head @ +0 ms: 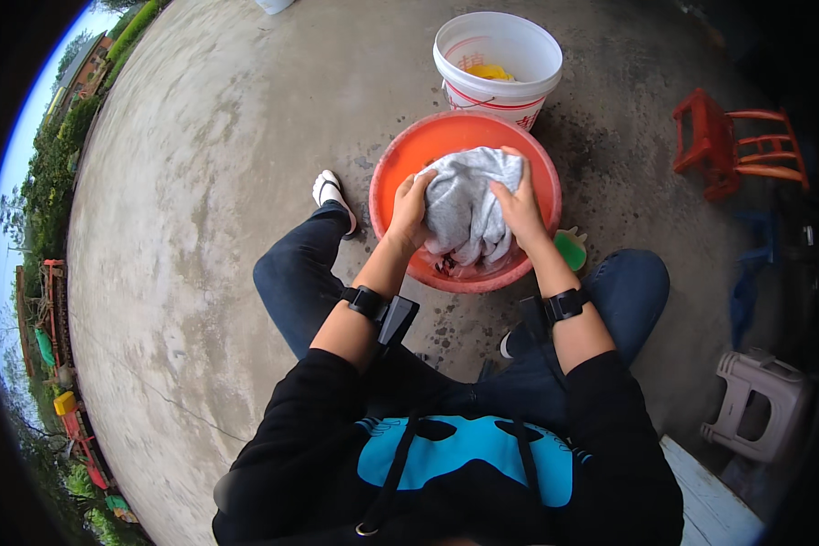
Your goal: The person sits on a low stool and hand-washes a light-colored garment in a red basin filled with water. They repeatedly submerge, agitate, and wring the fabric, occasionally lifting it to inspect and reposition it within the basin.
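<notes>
A wet grey cloth garment [469,205] is bunched up over an orange plastic basin [409,147] that stands on the concrete floor between my knees. My left hand [411,208] grips the cloth's left edge, fingers curled into it. Gripping the upper right part of the cloth is my right hand [519,201], its thumb pressed on the fabric. The lower folds hang down to the water in the basin, where something dark and red shows, too little of it to name. Black straps with small devices sit on both forearms.
Beyond the basin stands a white plastic bucket [497,85] with a yellow item [489,72] inside. A green plastic scoop [570,250] lies beside the basin at the right. Farther right are a toppled red plastic chair [737,143] and a beige plastic stool [757,406].
</notes>
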{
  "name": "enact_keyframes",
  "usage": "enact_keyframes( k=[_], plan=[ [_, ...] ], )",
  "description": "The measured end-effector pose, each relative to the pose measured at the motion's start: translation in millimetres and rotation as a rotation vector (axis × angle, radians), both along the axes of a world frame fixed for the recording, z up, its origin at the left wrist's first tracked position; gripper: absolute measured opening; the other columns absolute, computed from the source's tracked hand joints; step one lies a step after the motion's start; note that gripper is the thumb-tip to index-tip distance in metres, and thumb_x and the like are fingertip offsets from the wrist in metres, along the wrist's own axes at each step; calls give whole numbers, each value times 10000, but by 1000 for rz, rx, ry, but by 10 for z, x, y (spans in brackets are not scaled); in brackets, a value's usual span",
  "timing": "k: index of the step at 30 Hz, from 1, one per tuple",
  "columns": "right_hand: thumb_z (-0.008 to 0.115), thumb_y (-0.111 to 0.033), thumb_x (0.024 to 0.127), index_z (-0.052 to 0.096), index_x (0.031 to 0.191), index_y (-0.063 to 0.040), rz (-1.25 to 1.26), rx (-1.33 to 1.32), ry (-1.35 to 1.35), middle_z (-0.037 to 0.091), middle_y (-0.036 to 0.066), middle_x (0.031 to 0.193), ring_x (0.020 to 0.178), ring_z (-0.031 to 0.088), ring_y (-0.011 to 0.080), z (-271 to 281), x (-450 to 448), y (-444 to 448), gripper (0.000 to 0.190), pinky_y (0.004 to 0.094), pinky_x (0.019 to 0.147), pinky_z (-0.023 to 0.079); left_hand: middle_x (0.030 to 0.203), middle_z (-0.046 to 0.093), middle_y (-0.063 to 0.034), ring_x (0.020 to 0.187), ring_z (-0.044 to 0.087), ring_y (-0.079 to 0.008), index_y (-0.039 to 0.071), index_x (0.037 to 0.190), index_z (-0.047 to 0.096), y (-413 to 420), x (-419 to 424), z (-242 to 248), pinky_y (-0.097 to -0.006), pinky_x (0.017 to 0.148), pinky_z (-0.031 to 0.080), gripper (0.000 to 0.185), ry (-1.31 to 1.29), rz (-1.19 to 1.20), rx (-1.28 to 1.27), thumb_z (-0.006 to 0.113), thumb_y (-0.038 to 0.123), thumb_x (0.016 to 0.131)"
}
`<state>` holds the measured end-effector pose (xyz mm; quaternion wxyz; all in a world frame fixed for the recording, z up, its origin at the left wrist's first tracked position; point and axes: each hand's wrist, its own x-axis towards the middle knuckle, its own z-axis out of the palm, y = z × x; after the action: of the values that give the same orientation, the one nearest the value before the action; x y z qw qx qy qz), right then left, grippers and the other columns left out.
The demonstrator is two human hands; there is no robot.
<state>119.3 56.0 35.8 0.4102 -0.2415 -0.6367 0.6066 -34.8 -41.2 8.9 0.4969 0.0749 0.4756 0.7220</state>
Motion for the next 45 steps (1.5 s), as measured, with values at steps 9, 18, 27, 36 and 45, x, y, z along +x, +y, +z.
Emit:
enact_keyframes(
  k=[9, 18, 27, 36, 45],
  plan=[
    [591, -255, 881, 600, 974, -36, -126, 338, -532, 650, 224, 859, 757, 634, 420, 74, -151, -373, 237, 491, 641, 510, 962, 648, -72, 856, 621, -184, 58, 1023, 604, 50, 471, -322, -345, 760, 505, 274, 33, -30, -231, 430, 261, 967],
    [676, -252, 873, 568, 904, -38, 32, 13, -274, 610, 69, 748, 683, 611, 207, -175, 13, -142, 242, 336, 636, 474, 869, 636, -32, 757, 590, -125, 10, 957, 630, 18, 31, 78, -267, 693, 477, 270, 178, 56, -74, 538, 264, 969],
    [544, 10, 856, 560, 1122, -24, 153, -189, -64, 568, 65, 1107, 1042, 531, 131, -329, 146, 263, 268, 268, 913, 417, 1082, 598, -100, 1014, 563, -243, 42, 1015, 575, -218, 185, -101, -353, 899, 443, 603, -412, -135, -474, 664, 599, 803],
    [577, -312, 921, 538, 838, -62, 58, 683, -626, 657, 181, 785, 645, 624, 414, -73, -153, -378, 266, 492, 561, 475, 958, 650, -69, 867, 634, -222, 111, 1046, 602, -68, 421, -116, -381, 778, 527, 360, -376, -111, -99, 443, 426, 973],
    [757, -287, 755, 639, 1057, 73, 445, 225, -667, 641, 197, 1115, 1054, 623, 304, -348, 231, 326, 484, 378, 875, 479, 1298, 548, -149, 1186, 539, -294, 85, 1314, 466, -35, 203, 135, -465, 1020, 409, 536, -501, -91, 57, 435, 487, 960]
  ],
)
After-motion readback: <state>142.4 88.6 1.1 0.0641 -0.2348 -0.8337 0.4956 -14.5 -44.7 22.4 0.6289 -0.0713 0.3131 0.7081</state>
